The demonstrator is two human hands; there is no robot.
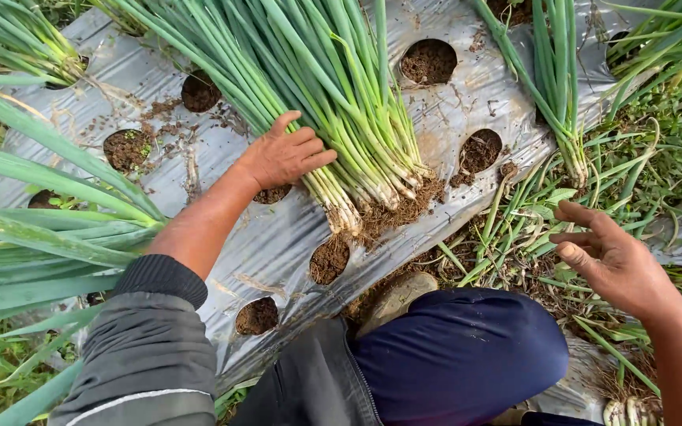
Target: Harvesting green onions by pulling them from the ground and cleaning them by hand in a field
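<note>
A thick bundle of pulled green onions point(333, 95) lies on silver plastic mulch point(475, 87), white bases and soily roots point(392, 209) pointing toward me. My left hand point(284, 154) rests flat on the bundle's left side near the white stalks, fingers spread over them. My right hand point(609, 256) hovers open and empty at the right, above loose green leaves and weeds on the ground, apart from the bundle.
Round planting holes point(428, 61) filled with soil dot the mulch. Standing onion plants point(558, 79) grow at the upper right and along the left edge. My bent knee in dark blue trousers point(467, 355) and a muddy shoe point(392, 296) sit below the bundle.
</note>
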